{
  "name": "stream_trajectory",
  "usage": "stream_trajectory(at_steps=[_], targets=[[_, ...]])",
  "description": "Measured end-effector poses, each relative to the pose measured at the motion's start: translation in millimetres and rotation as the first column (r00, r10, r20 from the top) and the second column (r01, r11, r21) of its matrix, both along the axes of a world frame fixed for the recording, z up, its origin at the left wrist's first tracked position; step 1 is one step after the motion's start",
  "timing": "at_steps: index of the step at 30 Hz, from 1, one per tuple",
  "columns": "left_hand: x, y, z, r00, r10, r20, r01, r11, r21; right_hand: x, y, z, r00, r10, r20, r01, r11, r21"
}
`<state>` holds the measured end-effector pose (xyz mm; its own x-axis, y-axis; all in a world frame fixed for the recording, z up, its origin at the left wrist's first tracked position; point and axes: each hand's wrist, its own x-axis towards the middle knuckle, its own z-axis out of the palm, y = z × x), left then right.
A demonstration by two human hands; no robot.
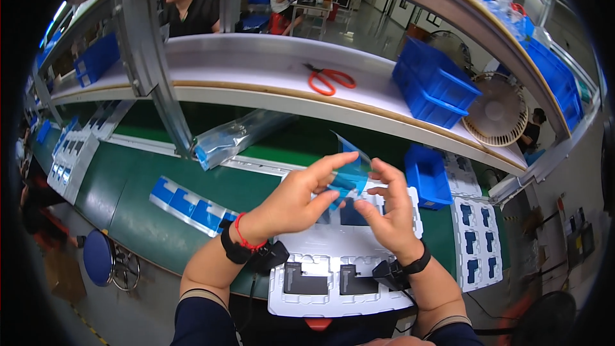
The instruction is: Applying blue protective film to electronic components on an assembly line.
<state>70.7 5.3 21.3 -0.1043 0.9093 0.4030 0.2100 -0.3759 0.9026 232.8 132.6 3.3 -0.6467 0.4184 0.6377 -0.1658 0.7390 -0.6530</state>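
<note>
A translucent blue film [349, 178], bent and partly clear at its upper edge, is held up between my two hands. My left hand [291, 202] has its thumb and fingers closed on the film's left side. Across from it, my right hand [392, 211] curls its fingers and thumb at the right edge; its exact contact is partly hidden. Beneath them lies a white moulded tray [304, 241] with dark flat parts [306, 282] in its pockets. To the left, a strip of blue film pieces on a pale backing [192, 208] rests on the green bench.
A blue bin [428, 176] and another white tray with dark parts [462, 240] stand on the right. Clear plastic wrap [237, 138] lies behind. On the shelf are red-handled scissors [330, 80], blue bins [435, 80] and a fan [494, 112]. People are visible beyond.
</note>
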Motion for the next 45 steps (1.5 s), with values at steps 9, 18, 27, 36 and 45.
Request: stream_trajectory(at_steps=[9,18,27,36,45], targets=[[7.1,7.0,-6.5,1.0,0.009,-0.015,-0.01,0.997,-0.081,6.4,-0.9,9.5,1.0,-0.015,0.005,0.015,1.0,-0.024],[7.2,8.6,-9.0,0.973,0.164,-0.16,-0.179,0.981,-0.081,7.0,-1.8,7.3,0.997,0.022,-0.077,-0.019,0.999,0.036],[-4.5,9.4,-11.0,0.83,0.457,-0.32,-0.406,0.888,0.216,6.9,7.6,-1.2,0.888,-0.009,-0.459,-0.134,0.951,-0.278],[-7.9,9.0,-2.5,0.753,0.555,-0.352,-0.492,0.831,0.26,3.7,9.3,-1.2,0.939,0.033,-0.342,-0.163,0.92,-0.358],[-12.1,9.1,-5.2,0.835,0.222,-0.504,-0.178,0.975,0.134,1.4,-2.7,0.3,0.989,0.147,-0.004,-0.147,0.986,-0.077]])
